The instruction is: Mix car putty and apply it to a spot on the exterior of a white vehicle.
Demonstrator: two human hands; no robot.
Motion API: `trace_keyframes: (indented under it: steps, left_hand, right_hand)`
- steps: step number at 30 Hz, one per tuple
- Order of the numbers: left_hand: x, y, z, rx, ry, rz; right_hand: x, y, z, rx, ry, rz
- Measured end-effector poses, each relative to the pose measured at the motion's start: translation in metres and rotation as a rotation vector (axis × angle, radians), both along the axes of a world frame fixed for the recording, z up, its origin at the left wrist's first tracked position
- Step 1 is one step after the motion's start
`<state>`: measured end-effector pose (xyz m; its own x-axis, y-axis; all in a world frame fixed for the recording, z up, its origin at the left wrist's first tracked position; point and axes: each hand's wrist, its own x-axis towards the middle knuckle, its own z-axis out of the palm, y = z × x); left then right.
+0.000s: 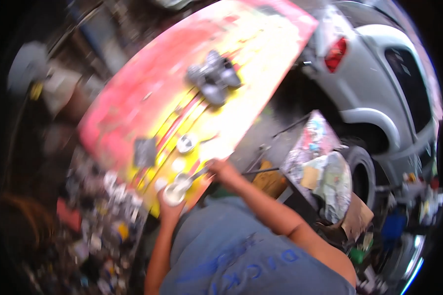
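Note:
My left hand (169, 206) is wrapped around a small round white container (174, 194), held upright at the near edge of a red and yellow car panel (115, 105). In my right hand (220, 171) is a flat, greyish putty knife (198, 175), gripped at its handle end. Its far end reaches to the container's mouth, where a pale mass shows; blur hides whether the two touch. Just beyond lies a round white-and-dark lid or tin (186, 143). A dark grey rectangular pad (144, 153) rests to the left of it.
A grey respirator mask (214, 77) lies farther up the panel. Left of me is a heap of mixed scrap (98, 236). At the right are a plastic-covered stand (320, 172), a tyre (362, 177) and a silver car (379, 88) with a red tail light.

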<state>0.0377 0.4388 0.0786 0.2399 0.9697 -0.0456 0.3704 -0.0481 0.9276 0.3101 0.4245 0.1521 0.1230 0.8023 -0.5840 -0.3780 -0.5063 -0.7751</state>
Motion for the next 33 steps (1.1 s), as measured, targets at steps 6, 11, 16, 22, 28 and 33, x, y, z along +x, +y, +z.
trace_keyframes:
  steps: [6,11,16,22,28,33]
  left_hand:
    - [-0.018,-0.001,-0.016,0.003,-0.006,-0.006]
    - [-0.018,-0.001,-0.014,0.015,-0.012,-0.01]
    - [-0.027,-0.009,-0.027,0.033,-0.065,0.049]
    - [-0.018,-0.005,-0.009,-0.023,-0.004,0.083]
    - [-0.028,-0.016,0.003,0.082,0.107,0.144]
    - [-0.041,-0.028,0.003,0.07,0.141,0.189]
  right_hand:
    - [-0.002,0.001,-0.009,0.031,0.053,-0.06]
    - [0.003,0.004,-0.022,0.013,0.006,-0.114]
    - [-0.001,0.004,-0.039,0.025,-0.101,-0.076]
    - [0.009,0.003,-0.041,0.081,-0.234,-0.07]
    - [-0.003,0.009,-0.032,0.115,-0.289,-0.013]
    - [-0.023,0.013,-0.018,0.285,-0.732,0.232]
